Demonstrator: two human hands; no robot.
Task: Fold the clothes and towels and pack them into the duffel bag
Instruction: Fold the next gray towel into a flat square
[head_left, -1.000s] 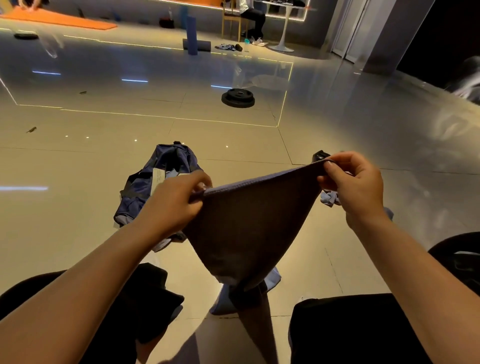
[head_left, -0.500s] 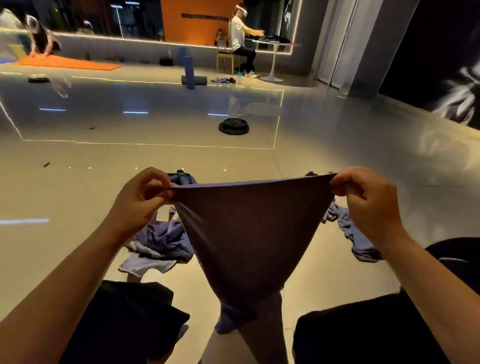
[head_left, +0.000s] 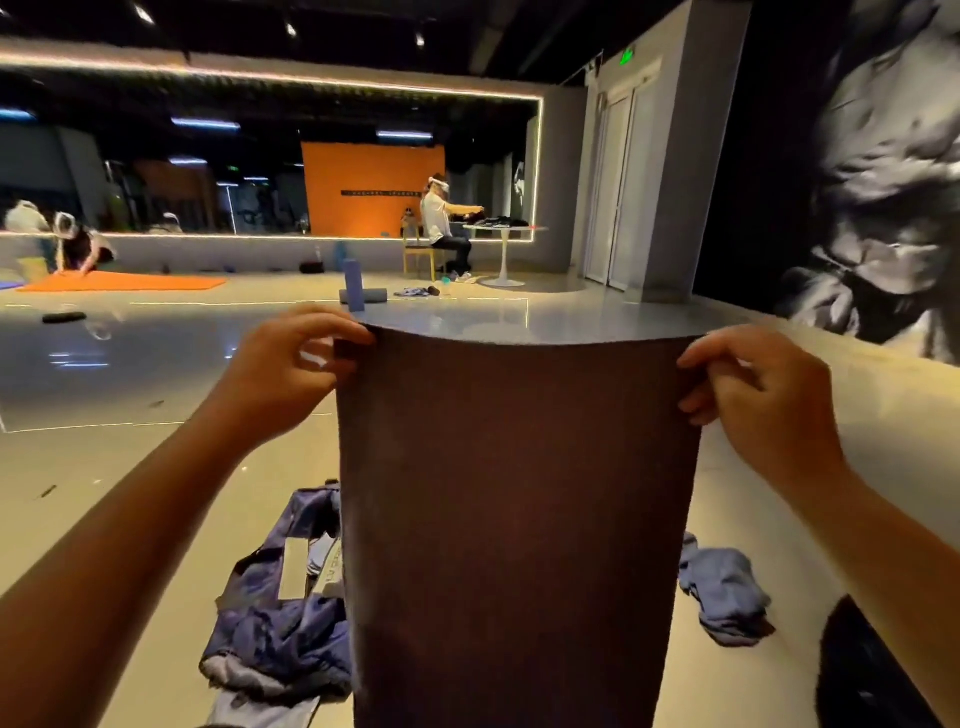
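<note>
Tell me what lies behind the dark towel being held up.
The dark towel, pinched at its top corners by the left hand and right hand, partly covers a crumpled blue garment on the floor; a blue cloth shows at its right. Whatever is directly behind is hidden.

Both arms stretched forward, raised. Left hand (head_left: 283, 371) pinches top left corner of towel (head_left: 514, 499); right hand (head_left: 761, 395) pinches top right corner, fingers curled.
</note>
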